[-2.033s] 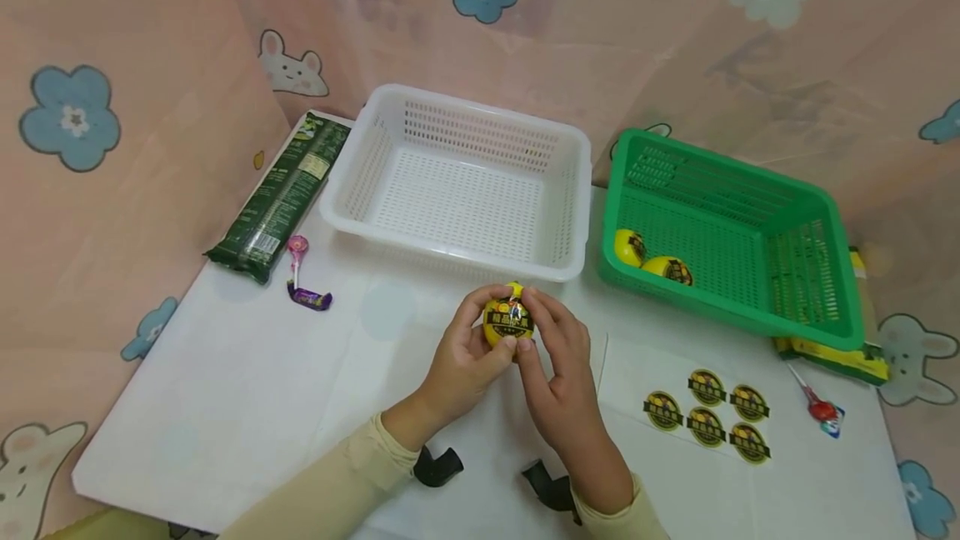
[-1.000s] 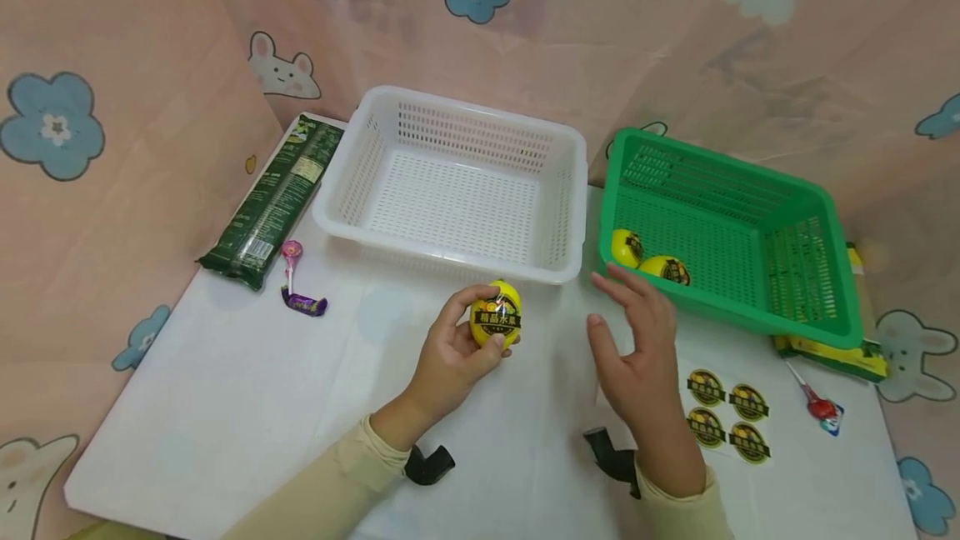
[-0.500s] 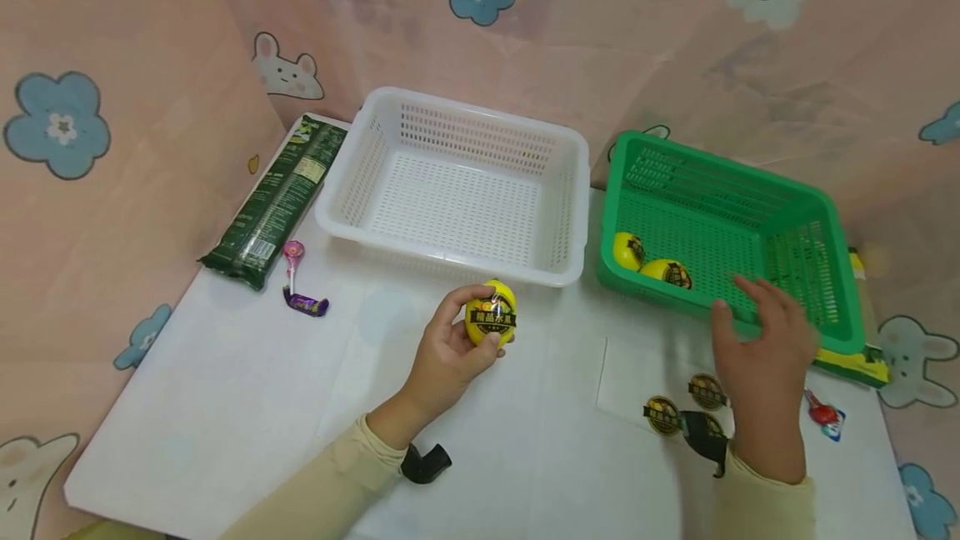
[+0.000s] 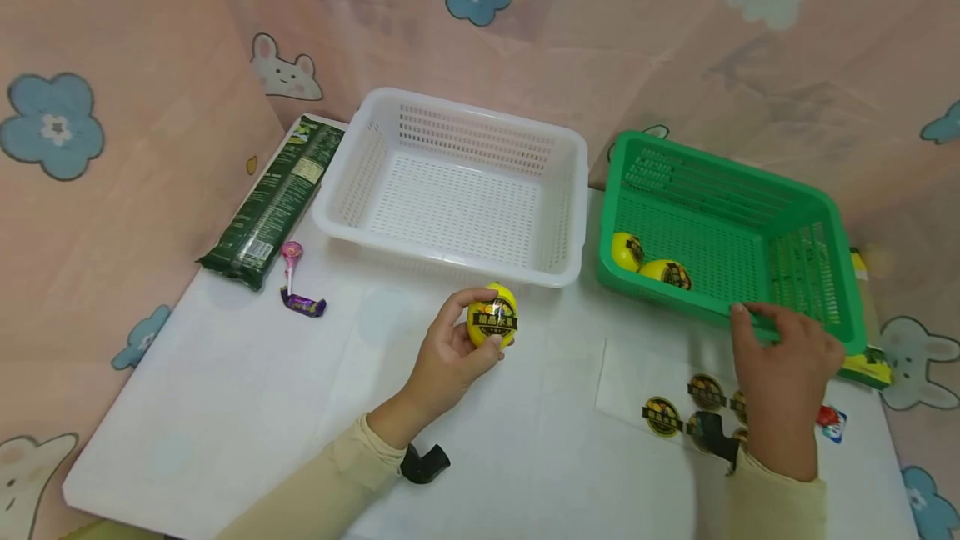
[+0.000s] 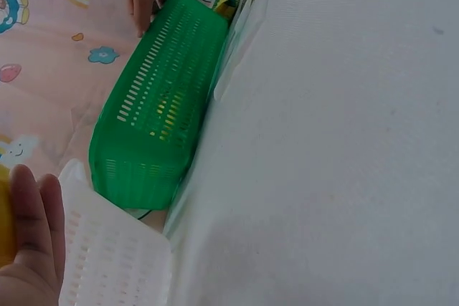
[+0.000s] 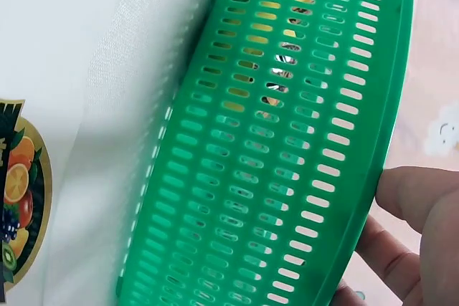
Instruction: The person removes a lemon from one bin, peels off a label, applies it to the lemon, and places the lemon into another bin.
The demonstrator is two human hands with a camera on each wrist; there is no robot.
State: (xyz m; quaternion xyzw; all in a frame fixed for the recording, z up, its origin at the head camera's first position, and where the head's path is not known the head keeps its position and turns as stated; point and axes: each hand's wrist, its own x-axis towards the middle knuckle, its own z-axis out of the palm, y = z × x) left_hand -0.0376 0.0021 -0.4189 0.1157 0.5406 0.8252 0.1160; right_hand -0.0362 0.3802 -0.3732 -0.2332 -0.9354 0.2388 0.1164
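My left hand (image 4: pixel 450 352) grips a yellow lemon-like fruit (image 4: pixel 492 317) with a black label, held above the white table just in front of the white basket (image 4: pixel 450 261). My right hand (image 4: pixel 783 361) is at the front right rim of the green basket (image 4: pixel 750 190). In the right wrist view its fingers (image 6: pixel 419 198) curl round that rim of the green basket (image 6: pixel 287 163). Two more labelled yellow fruits (image 4: pixel 628 250) (image 4: pixel 666 272) lie inside the green basket. A sheet of round black stickers (image 4: pixel 663 415) lies below my right hand, partly hidden by it.
A dark green packet (image 4: pixel 273 202), a pink lollipop (image 4: pixel 291 252) and a purple wrapper (image 4: pixel 303 303) lie at the left. A red lollipop (image 4: pixel 831 419) and a yellow packet (image 4: pixel 862 369) sit by the green basket's right corner. Pink patterned cloth walls the table.
My right hand left the fruit, swung right across the sticker sheet and took hold of the green basket's front rim. My left hand kept the fruit almost still.
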